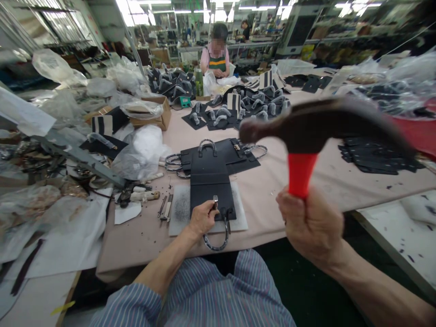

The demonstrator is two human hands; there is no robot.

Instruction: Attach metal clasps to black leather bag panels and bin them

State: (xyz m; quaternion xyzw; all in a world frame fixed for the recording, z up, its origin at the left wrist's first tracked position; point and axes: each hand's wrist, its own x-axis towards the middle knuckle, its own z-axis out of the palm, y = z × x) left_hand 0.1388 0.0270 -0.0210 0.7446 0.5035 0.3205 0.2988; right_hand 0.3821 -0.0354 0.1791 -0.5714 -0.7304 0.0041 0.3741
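A black bag panel (211, 181) with handles lies over a pale speckled board (180, 209) at the table's near edge. My left hand (203, 217) is closed on a small metal-topped piece (215, 199), held against the panel close to its lower handle (216, 247). What the fingers cover of that piece is hidden. Raised at the right, my right hand (311, 222) is wrapped round the red handle of a hammer (301, 175). The hammer's dark head is slightly blurred, above the table and apart from the panel.
More black bag pieces (235, 152) lie just behind. Metal tools (166, 210) and spools (145, 195) sit left of the board. Plastic bags (139, 152) and a cardboard box (160, 113) stand further left. A person (218, 56) sits across the table. Stacked black pieces (378, 156) lie right.
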